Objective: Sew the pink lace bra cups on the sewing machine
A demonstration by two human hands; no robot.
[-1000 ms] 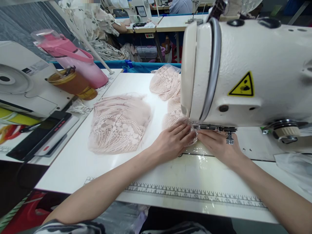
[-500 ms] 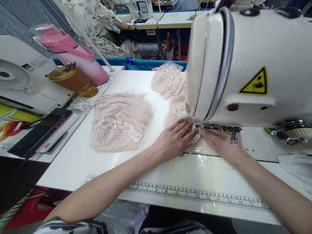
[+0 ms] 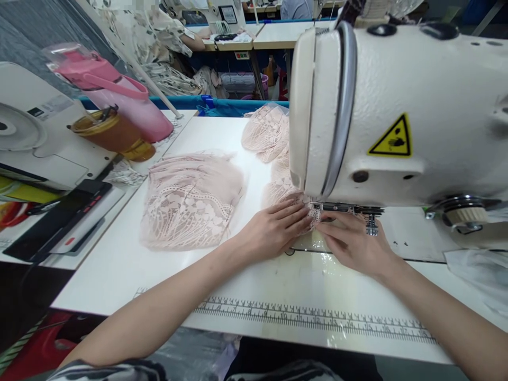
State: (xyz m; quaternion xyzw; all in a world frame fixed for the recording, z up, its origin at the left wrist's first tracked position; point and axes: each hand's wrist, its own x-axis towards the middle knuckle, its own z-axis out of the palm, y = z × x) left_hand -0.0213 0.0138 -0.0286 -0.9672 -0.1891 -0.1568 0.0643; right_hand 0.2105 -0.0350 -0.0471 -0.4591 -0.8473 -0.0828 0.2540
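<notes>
Pale pink lace fabric (image 3: 316,213) lies at the needle area of a white sewing machine (image 3: 381,90), partly hidden by my fingers and the machine head. My left hand (image 3: 273,226) rests flat on it, fingers stretched forward, just left of the metal presser foot parts (image 3: 341,207). From the other side my right hand (image 3: 353,243) pinches the near edge of the lace between thumb and fingers, its fingertips partly behind the metal parts. More pink lace (image 3: 266,132) runs back beyond my left hand. A separate stack of lace pieces (image 3: 190,201) lies flat to the left.
At the left stand a pink bottle (image 3: 123,98), a brown cup (image 3: 113,132) and a black device (image 3: 59,219). A printed ruler (image 3: 317,320) runs along the table's front edge. White sheer material (image 3: 480,275) lies at the right. Another person's arm (image 3: 193,41) shows at the back.
My right hand has shifted slightly toward me, and its fingers are now more bent at the lace edge. My left hand stays on the fabric. The whole view has swung a little to the right.
</notes>
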